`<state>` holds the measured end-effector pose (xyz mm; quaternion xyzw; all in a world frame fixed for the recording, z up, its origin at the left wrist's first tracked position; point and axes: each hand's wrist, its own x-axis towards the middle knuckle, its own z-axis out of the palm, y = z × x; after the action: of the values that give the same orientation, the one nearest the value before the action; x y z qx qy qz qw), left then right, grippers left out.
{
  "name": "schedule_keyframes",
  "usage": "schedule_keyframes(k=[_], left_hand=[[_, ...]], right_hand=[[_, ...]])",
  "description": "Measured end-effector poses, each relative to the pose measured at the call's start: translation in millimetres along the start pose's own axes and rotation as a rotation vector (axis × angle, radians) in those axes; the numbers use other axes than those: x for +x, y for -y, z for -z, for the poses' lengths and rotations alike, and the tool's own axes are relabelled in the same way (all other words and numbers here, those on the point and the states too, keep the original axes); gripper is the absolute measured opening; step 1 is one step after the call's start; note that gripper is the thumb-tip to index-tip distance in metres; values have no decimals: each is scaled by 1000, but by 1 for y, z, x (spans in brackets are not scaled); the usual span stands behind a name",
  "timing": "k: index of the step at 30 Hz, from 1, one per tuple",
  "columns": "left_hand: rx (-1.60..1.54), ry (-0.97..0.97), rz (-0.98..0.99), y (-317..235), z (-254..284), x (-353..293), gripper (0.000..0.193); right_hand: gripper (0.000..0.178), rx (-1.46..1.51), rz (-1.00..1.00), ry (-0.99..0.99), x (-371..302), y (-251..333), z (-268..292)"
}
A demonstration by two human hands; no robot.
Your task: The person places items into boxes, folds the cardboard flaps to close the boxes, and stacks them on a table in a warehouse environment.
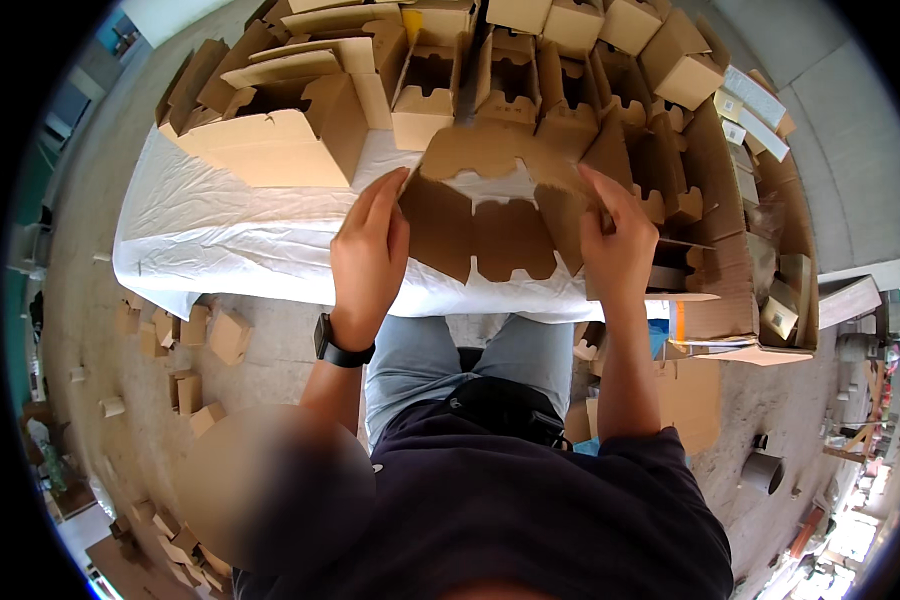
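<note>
Between my two hands a brown cardboard box (440, 222) is held up over the near edge of the white-covered table. Its notched flaps stand apart, and white cloth shows through the middle. My left hand (368, 240), with a black watch on the wrist, pinches the box's left side between thumb and fingers. At the opposite side my right hand (618, 235) grips the cardboard in the same way. Both sets of fingertips are partly hidden behind the box's edges.
Several open boxes (425, 105) stand in rows along the table's far side. A larger carton (300, 140) sits at the left on the white cloth (240, 220). To the right, a big carton (710, 318) holds small boxes. Small cardboard boxes (232, 335) lie scattered on the floor.
</note>
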<state>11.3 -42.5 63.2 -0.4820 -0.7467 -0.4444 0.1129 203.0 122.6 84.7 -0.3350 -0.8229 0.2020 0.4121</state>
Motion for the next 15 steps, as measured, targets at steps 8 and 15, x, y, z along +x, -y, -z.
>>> schedule_keyframes(k=[8, 15], left_hand=[[47, 108, -108, 25, -7, -44, 53], [78, 155, -107, 30, -2, -51, 53]], right_hand=[[49, 168, -41, 36, -61, -44, -28], [43, 44, 62, 72, -73, -38, -23]])
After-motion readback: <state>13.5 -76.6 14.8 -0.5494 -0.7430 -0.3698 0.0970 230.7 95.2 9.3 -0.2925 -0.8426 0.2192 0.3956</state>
